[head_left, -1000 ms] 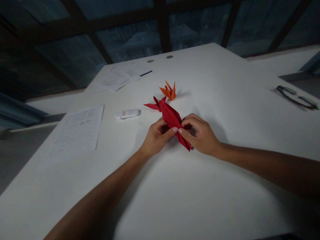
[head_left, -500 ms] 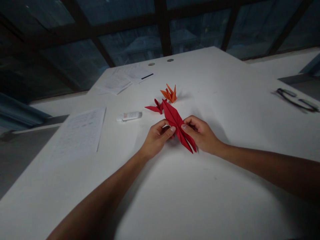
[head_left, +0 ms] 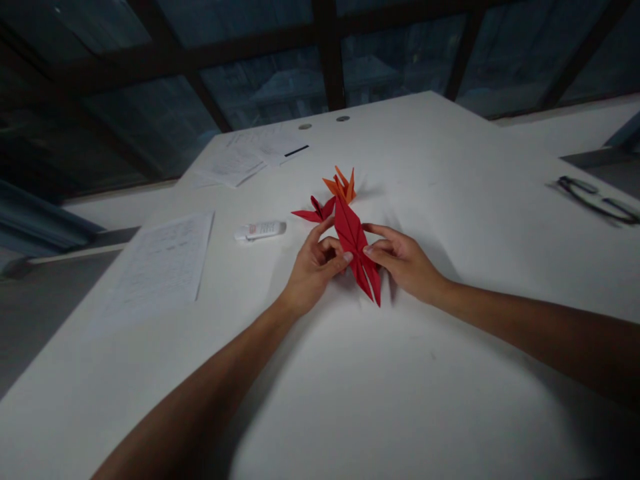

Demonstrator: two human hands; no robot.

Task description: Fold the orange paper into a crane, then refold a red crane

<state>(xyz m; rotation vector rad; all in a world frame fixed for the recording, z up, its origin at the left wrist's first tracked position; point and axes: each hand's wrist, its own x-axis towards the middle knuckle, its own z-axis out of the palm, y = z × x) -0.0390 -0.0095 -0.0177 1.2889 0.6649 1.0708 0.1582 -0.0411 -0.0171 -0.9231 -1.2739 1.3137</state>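
Note:
A red folded origami paper (head_left: 351, 233), long and diamond-shaped with a split lower end, is held above the table between both hands. My left hand (head_left: 317, 267) pinches its left edge, thumb on top and index finger stretched up alongside. On the opposite edge my right hand (head_left: 407, 263) pinches it near the middle, its index finger reaching behind the upper part. Just beyond stand a red paper crane (head_left: 316, 212) and an orange paper crane (head_left: 344, 187), both partly covered by the held paper.
A white tube (head_left: 260, 231) lies left of the cranes. Written sheets (head_left: 165, 263) rest at the table's left side, with more papers (head_left: 235, 163) and a black strip (head_left: 297, 151) farther back. Eyeglasses (head_left: 597, 200) lie at the right. Dark windows stand behind the white table (head_left: 430, 400).
The red folded paper has turned more upright, its lower tips swinging left. Both index fingers have extended upward along it. The cranes and other objects stay in place.

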